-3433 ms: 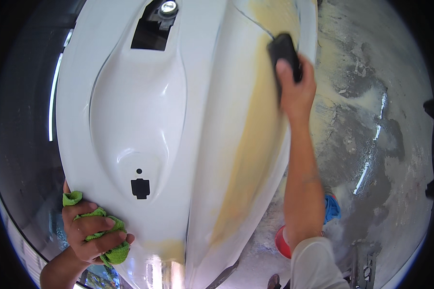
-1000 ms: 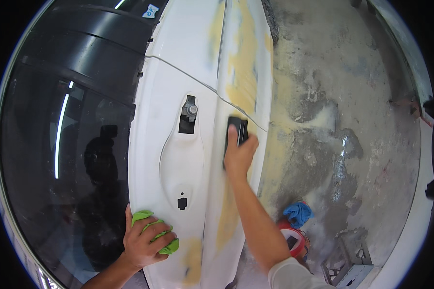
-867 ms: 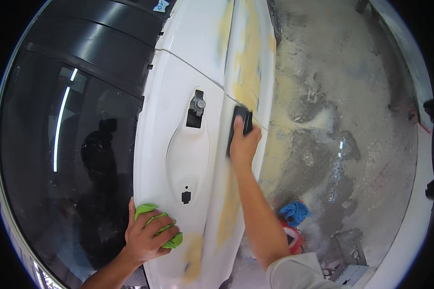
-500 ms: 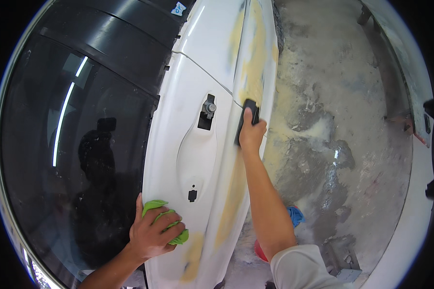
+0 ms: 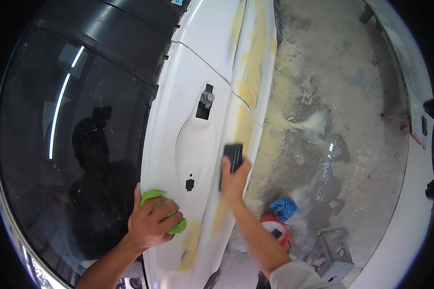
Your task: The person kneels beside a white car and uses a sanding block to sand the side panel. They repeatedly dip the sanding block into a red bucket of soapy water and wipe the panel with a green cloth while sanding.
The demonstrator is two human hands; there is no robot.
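Observation:
A white car door point(image 5: 166, 139) runs up the middle, with yellowish filler patches point(image 5: 245, 126) along its outer ridge. My right hand point(image 5: 235, 179) is closed round a black sanding block point(image 5: 233, 155), which lies against that ridge just below the panel seam. Blur softens the hand's edges. Lower on the left, my left hand point(image 5: 154, 222) rests on the door beside the window edge, fingers curled over a green cloth point(image 5: 177, 226). Between the hands is the door-handle recess point(image 5: 190, 144), its handle removed, with a metal lock piece point(image 5: 207, 98) showing in the upper opening.
Dark window glass point(image 5: 43, 192) with reflections fills the left side. On the stained concrete floor point(image 5: 352, 96) to the right stand a red bucket point(image 5: 285, 237), a blue cloth point(image 5: 284, 207) at its rim, and a grey step stool point(image 5: 336, 262).
My right hand has drawn the sanding block down along the ridge, toward me. The bucket and blue cloth now show more fully. My left hand stays on the green cloth.

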